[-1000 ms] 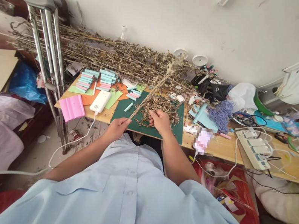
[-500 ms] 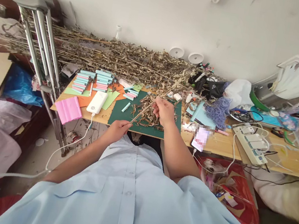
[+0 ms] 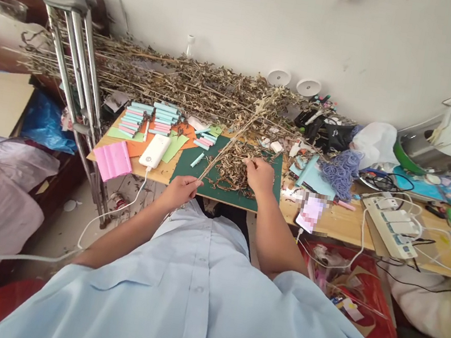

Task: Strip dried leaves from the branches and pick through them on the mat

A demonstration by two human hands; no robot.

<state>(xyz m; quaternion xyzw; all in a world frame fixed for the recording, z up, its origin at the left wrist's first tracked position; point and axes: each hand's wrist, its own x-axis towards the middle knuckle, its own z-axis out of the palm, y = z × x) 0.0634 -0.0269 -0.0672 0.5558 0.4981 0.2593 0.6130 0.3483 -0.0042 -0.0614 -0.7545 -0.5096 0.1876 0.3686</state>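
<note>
My left hand is closed around the lower end of a dried plant stalk. The stalk slants up and away to the right, its leafy tip reaching over the heap of dried stems at the back. My right hand sits at the right side of a loose pile of dried leaves, thumb and fingers drawn together. Whatever is between those fingers is too small to make out. Under the pile lies a green cutting mat, with a small light-blue paper roll on its left part.
A long heap of dried stalks runs along the wall. Pink and blue rolls, a white power bank and pink paper lie left. Rightward are a phone, purple yarn and a power strip. Crutches stand left.
My right hand has moved off the stalk, to the right and down onto the leaf pile. The stalk's leafy upper part now shows. The view has shifted slightly.
</note>
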